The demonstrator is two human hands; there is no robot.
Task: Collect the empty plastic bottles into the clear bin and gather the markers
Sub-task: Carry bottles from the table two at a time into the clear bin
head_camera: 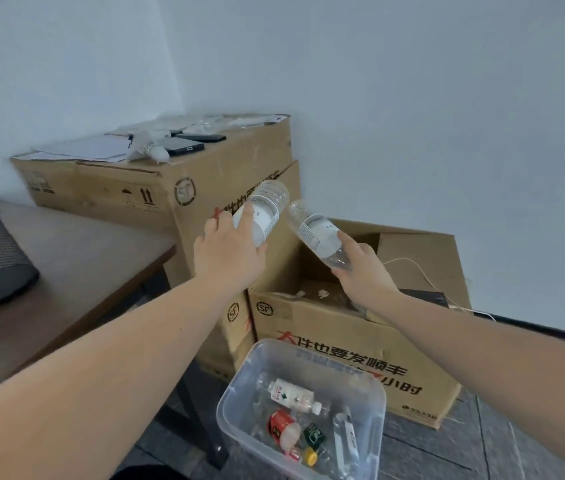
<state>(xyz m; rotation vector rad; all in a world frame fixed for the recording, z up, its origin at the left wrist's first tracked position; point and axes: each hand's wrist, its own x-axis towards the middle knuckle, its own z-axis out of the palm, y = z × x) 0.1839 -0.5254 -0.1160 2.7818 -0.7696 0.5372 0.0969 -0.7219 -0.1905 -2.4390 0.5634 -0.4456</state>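
Your clear bin on the floor already holds several bottles. Two more remain up over the open cardboard box: your left hand grips one bottle, your right hand clasps another bottle. No markers show yet.

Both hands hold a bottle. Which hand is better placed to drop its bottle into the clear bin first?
Probably the right hand: its bottle is nearer the clear bin, almost above it. The left hand holds its bottle farther left.
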